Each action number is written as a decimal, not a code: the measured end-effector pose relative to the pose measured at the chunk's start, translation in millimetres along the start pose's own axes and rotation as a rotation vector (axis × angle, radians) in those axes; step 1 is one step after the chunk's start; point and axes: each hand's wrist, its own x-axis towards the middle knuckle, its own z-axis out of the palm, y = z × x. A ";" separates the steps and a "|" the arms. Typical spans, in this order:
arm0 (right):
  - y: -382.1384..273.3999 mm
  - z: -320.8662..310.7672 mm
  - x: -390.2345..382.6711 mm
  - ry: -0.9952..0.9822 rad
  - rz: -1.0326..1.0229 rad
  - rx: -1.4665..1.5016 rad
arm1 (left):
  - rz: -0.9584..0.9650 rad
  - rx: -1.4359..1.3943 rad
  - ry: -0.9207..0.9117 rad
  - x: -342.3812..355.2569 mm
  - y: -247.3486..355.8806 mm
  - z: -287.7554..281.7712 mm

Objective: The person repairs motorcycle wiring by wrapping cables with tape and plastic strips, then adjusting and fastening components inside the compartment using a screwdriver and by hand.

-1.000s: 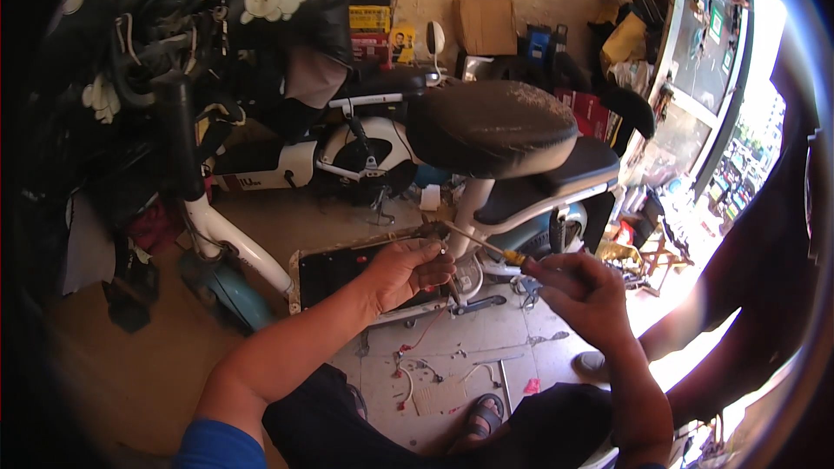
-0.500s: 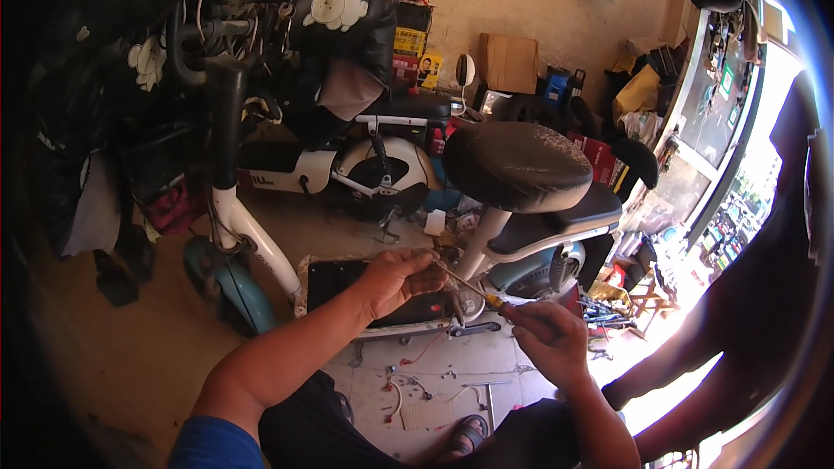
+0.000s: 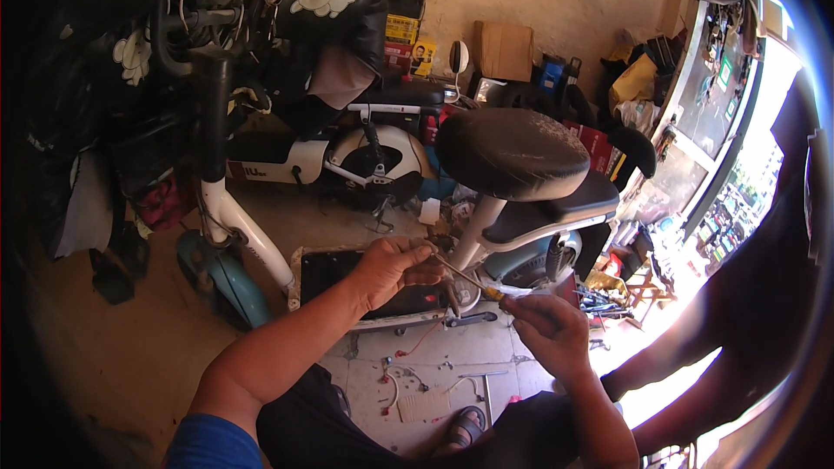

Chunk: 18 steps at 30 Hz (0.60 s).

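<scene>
My right hand (image 3: pixel 553 330) grips the yellow handle of a screwdriver (image 3: pixel 460 271), its thin metal shaft slanting up and left. At the far end of the shaft, the fingertips of my left hand (image 3: pixel 391 271) are pinched together; whatever sits between them is too small to tell. Both hands are over the near side of a white electric scooter (image 3: pixel 258 247), between its dark footboard (image 3: pixel 334 278) and the seat post (image 3: pixel 479 230). Dark parts hang below the post, close to the shaft. Above them is the worn black seat (image 3: pixel 512 152).
Loose wires (image 3: pixel 395 395), small parts and a metal rod (image 3: pixel 487 399) lie on the tiled floor by my sandalled foot (image 3: pixel 466 428). A second white scooter (image 3: pixel 287 161) stands behind. Tools (image 3: pixel 604 302) are heaped at the right, near a person in dark clothes (image 3: pixel 738 295).
The view has shifted slightly, moving the scooter up and left in the picture. Both hands keep their places at the screwdriver, and my right fingers look a little straighter.
</scene>
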 end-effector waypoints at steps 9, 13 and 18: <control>-16.2 -1.2 2.7 -0.050 -0.134 -0.108 | -0.004 0.286 0.057 -3.3 2.1 5.4; 14.7 -9.1 -2.2 -0.115 0.578 0.591 | 0.023 0.122 0.010 2.5 11.3 15.2; 30.8 -4.9 2.7 -0.074 0.719 0.916 | 0.101 0.119 0.029 4.5 15.1 26.8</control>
